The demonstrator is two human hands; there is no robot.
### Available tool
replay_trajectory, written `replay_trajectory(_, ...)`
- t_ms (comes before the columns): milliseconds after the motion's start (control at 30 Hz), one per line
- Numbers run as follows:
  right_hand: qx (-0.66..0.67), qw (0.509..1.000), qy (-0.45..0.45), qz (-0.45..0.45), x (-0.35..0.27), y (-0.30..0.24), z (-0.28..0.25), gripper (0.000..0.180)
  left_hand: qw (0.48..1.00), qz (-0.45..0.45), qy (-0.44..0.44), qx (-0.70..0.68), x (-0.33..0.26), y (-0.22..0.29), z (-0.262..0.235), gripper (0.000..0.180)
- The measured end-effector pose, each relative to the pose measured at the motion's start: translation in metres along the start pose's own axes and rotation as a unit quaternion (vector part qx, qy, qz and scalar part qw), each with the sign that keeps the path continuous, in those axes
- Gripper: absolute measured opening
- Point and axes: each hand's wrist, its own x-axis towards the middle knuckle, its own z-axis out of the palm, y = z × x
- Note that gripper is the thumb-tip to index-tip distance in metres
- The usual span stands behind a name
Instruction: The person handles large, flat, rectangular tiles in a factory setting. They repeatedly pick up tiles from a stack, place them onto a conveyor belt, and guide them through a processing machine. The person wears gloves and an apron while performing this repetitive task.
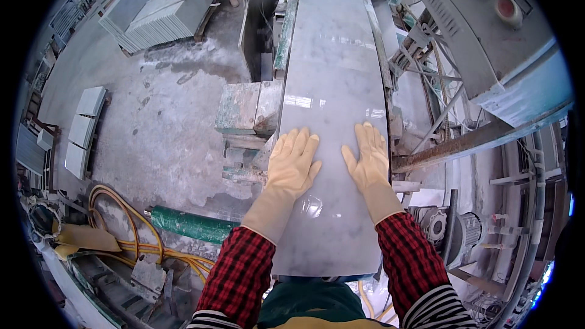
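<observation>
We see the left hand (294, 167) and the right hand (367, 161), both in pale rubber gloves, lying flat on a long polished grey stone slab (332, 85). The fingers are spread open and grip nothing. The slab runs away from us between a green-stained block (247, 108) and a rusty machine frame (463, 140); its far end is cut off and what carries it is hidden.
</observation>
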Motion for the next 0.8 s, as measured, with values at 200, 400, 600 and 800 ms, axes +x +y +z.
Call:
replay_trajectory(200,0.012,0.999,-0.043,0.029,0.013,0.0,-0.002,0.064,1.0,-0.004,-0.006,0.002,0.007,-0.001,0.001,0.055)
replay_trajectory(400,0.028,0.999,-0.01,0.044,0.015,0.004,0.002,0.063,1.0,-0.004,-0.023,0.017,0.013,-0.002,0.006,0.056)
replay_trajectory(600,0.033,0.999,0.013,0.018,0.018,0.008,0.004,0.065,0.999,-0.001,-0.03,0.042,0.015,-0.007,0.013,0.057)
replay_trajectory(800,0.035,0.998,0.042,-0.003,0.017,0.012,0.009,0.068,0.999,0.006,-0.028,0.044,0.019,-0.008,0.015,0.056)
